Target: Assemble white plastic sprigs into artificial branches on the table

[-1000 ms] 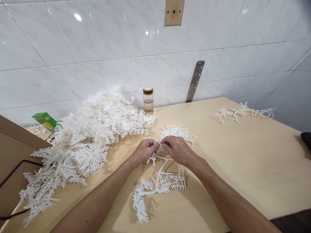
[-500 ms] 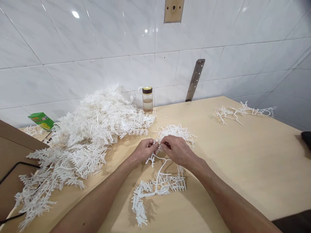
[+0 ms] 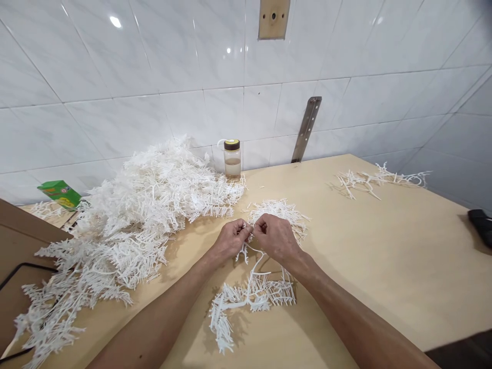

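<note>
A white branched plastic piece (image 3: 251,282), with a thin stem and rows of fine prongs, stretches from my fingers toward the table's near side. My left hand (image 3: 233,237) pinches its upper end between thumb and fingers. Just to the right, almost touching, my right hand (image 3: 277,237) is closed in a pinch at the same end; the tiny part between its fingertips is hidden. Beyond my hands lies a small heap of loose white prongs (image 3: 282,209), partly covered by the right hand.
A large pile of white branched pieces (image 3: 154,200) fills the left side. Behind it stand a water bottle (image 3: 232,166) and a green box (image 3: 59,193). Bare stems (image 3: 369,182) lie far right, a black object (image 3: 480,228) at the right edge. A cardboard box (image 3: 23,256) is at left.
My right hand has drawn its fingers slightly tighter beside the left one. The branched piece has barely shifted. The whole view has turned slightly to the right.
</note>
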`<move>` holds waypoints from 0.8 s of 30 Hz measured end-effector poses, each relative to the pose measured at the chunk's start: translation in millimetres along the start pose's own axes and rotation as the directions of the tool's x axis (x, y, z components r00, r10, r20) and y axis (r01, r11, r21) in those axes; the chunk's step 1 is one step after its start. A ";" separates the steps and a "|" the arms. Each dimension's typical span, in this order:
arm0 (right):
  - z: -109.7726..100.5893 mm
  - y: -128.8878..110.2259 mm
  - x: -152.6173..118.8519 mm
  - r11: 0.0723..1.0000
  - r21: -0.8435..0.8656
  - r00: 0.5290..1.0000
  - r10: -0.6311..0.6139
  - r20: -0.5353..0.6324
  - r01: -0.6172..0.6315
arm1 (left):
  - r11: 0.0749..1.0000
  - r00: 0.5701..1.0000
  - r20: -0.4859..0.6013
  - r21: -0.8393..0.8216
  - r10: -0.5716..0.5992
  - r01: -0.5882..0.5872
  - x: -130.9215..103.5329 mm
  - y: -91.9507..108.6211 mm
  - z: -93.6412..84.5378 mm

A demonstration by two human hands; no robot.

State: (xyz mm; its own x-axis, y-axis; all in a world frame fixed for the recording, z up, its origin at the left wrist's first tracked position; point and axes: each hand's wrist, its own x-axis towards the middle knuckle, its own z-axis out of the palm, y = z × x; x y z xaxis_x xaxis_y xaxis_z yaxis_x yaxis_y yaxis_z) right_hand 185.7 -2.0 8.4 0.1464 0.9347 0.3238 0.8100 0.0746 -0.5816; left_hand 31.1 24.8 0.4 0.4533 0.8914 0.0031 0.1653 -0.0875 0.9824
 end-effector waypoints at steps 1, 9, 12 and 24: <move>-2.7 4.7 2.9 0.999 0.001 0.999 0.039 -0.006 -0.039 | 1.000 1.000 0.009 -0.008 0.009 -0.009 -0.4 -1.4 -0.6; -27.9 33.0 13.6 0.950 0.244 0.977 0.209 -0.033 -0.195 | 0.989 0.999 -0.001 -0.147 -0.037 0.037 4.8 -11.0 -1.1; -26.8 22.3 7.1 0.932 0.337 0.986 0.090 0.140 -0.133 | 0.983 0.999 -0.002 -0.179 -0.050 0.049 6.4 -10.7 -1.5; -15.5 15.8 -1.6 0.921 0.320 0.973 -0.229 -0.022 0.224 | 0.960 0.992 0.011 -0.249 -0.126 0.125 5.1 -3.4 0.9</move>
State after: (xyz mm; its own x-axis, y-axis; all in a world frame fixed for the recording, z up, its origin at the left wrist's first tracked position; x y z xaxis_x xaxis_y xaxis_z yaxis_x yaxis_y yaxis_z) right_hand 207.1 -7.7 10.2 -0.0306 0.8850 0.4645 0.5969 0.3889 -0.7017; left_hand 33.6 29.4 -3.1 0.4380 0.8905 -0.1230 -0.0030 0.1383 0.9904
